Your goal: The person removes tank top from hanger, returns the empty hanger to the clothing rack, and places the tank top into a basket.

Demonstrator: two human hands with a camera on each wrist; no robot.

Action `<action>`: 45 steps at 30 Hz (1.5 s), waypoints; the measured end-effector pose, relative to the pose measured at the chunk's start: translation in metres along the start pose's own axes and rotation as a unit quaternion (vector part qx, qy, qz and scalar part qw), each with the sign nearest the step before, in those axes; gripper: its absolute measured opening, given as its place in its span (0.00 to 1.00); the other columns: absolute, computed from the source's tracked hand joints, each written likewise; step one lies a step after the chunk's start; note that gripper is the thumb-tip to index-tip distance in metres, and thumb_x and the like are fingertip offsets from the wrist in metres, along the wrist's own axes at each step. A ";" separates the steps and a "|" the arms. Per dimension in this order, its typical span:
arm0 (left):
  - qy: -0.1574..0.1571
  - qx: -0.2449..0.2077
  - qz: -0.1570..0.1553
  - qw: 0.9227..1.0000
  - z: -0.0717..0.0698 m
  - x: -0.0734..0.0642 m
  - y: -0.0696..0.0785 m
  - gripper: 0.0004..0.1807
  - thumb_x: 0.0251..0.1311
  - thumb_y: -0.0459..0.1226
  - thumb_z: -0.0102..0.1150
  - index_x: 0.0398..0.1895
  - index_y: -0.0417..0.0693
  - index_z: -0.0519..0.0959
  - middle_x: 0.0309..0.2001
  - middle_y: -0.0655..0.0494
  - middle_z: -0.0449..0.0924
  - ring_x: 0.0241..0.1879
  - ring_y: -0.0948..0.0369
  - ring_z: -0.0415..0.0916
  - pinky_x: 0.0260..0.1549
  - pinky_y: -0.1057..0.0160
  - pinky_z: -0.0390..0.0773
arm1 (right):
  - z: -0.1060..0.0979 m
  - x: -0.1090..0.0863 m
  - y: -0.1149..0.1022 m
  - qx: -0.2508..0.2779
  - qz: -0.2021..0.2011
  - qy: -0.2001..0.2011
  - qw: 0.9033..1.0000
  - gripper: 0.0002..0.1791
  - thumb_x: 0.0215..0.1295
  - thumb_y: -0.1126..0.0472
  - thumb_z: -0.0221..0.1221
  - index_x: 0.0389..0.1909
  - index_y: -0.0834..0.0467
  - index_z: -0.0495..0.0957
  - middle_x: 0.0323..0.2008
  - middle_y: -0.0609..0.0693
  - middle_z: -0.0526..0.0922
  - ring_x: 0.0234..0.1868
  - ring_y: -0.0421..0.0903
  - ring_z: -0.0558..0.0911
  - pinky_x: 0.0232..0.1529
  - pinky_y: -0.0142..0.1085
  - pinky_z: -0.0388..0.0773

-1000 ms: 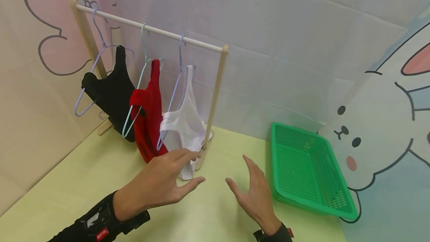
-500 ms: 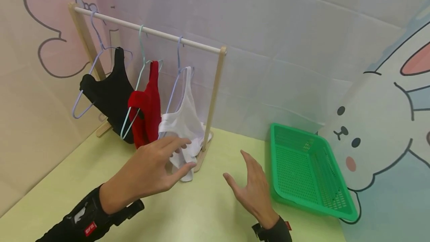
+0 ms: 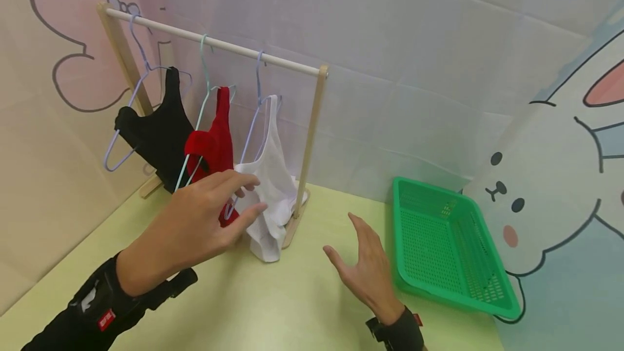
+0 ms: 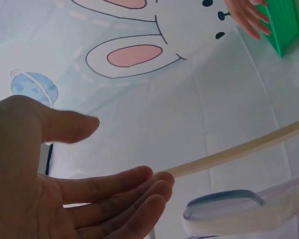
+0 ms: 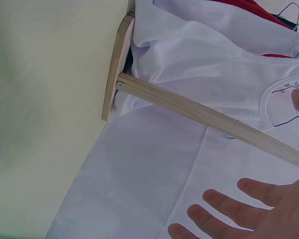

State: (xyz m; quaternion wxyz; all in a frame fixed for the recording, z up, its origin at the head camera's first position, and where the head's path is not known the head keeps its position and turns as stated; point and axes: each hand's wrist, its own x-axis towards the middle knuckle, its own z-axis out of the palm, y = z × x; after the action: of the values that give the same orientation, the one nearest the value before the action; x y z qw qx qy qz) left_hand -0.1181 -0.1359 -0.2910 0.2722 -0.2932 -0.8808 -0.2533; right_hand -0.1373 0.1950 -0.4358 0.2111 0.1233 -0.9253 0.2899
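Note:
My left hand (image 3: 202, 221) is raised in front of the hanging clothes, fingers relaxed and thumb apart, holding nothing. In the head view it overlaps the lower part of a red tank top (image 3: 214, 148) and the edge of a white tank top (image 3: 270, 183). A black tank top (image 3: 163, 129) hangs farther left. Each top is on its own thin hanger (image 3: 137, 91) on a small wooden clothes rack (image 3: 312, 140). My right hand (image 3: 365, 270) hovers over the table between rack and basket, fingers spread, with nothing in it; in the right wrist view its fingers (image 5: 234, 206) are extended.
A green plastic basket (image 3: 439, 242) stands on the right, against the back wall cloth. The pale yellow table (image 3: 292, 307) reaches under both hands. Printed wall cloth (image 3: 414, 69) closes off the back and sides.
My left hand has moved left and up, from in front of the white top's lower end to in front of the red top. My right hand has shifted up slightly. The clothes hang as before.

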 end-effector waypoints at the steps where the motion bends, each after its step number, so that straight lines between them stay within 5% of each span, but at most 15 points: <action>1: -0.001 0.001 -0.002 1.000 -0.001 0.001 -0.001 0.18 0.65 0.40 0.73 0.56 0.45 0.85 0.45 0.53 0.88 0.33 0.61 0.81 0.32 0.59 0.87 | 0.000 0.001 0.000 -0.001 0.001 -0.002 1.000 0.48 0.66 0.40 0.71 0.81 0.54 0.64 0.76 0.55 0.72 0.76 0.59 0.70 0.71 0.63 0.69; 13: -0.016 -0.014 -0.039 0.999 -0.011 0.012 -0.006 0.15 0.72 0.39 0.66 0.57 0.45 0.85 0.48 0.53 0.89 0.38 0.57 0.85 0.35 0.53 0.88 | -0.001 0.008 -0.002 -0.005 -0.009 -0.001 1.000 0.50 0.65 0.39 0.71 0.82 0.55 0.64 0.75 0.56 0.72 0.76 0.59 0.71 0.72 0.62 0.68; 17: 0.001 -0.027 -0.045 0.999 -0.012 0.015 -0.009 0.13 0.74 0.37 0.63 0.56 0.44 0.86 0.48 0.54 0.90 0.36 0.58 0.85 0.35 0.53 0.87 | -0.002 0.010 -0.003 -0.005 -0.001 -0.006 1.000 0.50 0.66 0.39 0.71 0.82 0.54 0.63 0.75 0.56 0.72 0.76 0.59 0.71 0.73 0.62 0.68; 29: 0.020 0.004 -0.050 0.999 -0.020 0.029 -0.019 0.14 0.75 0.39 0.60 0.55 0.42 0.86 0.48 0.49 0.89 0.38 0.52 0.86 0.37 0.45 0.88 | -0.003 0.023 -0.006 0.023 0.008 -0.006 1.000 0.45 0.70 0.41 0.69 0.82 0.52 0.64 0.76 0.55 0.72 0.76 0.59 0.71 0.72 0.62 0.68; 38: 0.029 0.015 -0.049 0.998 -0.022 0.040 -0.026 0.13 0.76 0.40 0.58 0.52 0.42 0.86 0.41 0.50 0.89 0.33 0.52 0.83 0.32 0.49 0.82 | -0.008 0.033 -0.012 0.036 0.002 -0.020 0.999 0.45 0.71 0.39 0.67 0.82 0.50 0.63 0.77 0.51 0.71 0.77 0.57 0.70 0.72 0.63 0.68; 45: 0.006 0.034 -0.057 0.998 -0.024 0.049 -0.029 0.13 0.77 0.40 0.58 0.51 0.41 0.86 0.38 0.50 0.88 0.32 0.52 0.82 0.32 0.48 0.82 | -0.005 0.038 -0.011 0.049 0.000 -0.020 0.999 0.45 0.71 0.40 0.66 0.83 0.50 0.62 0.78 0.52 0.70 0.77 0.58 0.69 0.70 0.64 0.69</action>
State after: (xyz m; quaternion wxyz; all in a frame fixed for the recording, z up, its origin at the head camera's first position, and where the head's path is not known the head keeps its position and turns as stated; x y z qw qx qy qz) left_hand -0.1626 -0.1527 -0.2510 0.2727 -0.2310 -0.9025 -0.2402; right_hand -0.1648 0.1851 -0.4089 0.1864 0.1389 -0.9141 0.3323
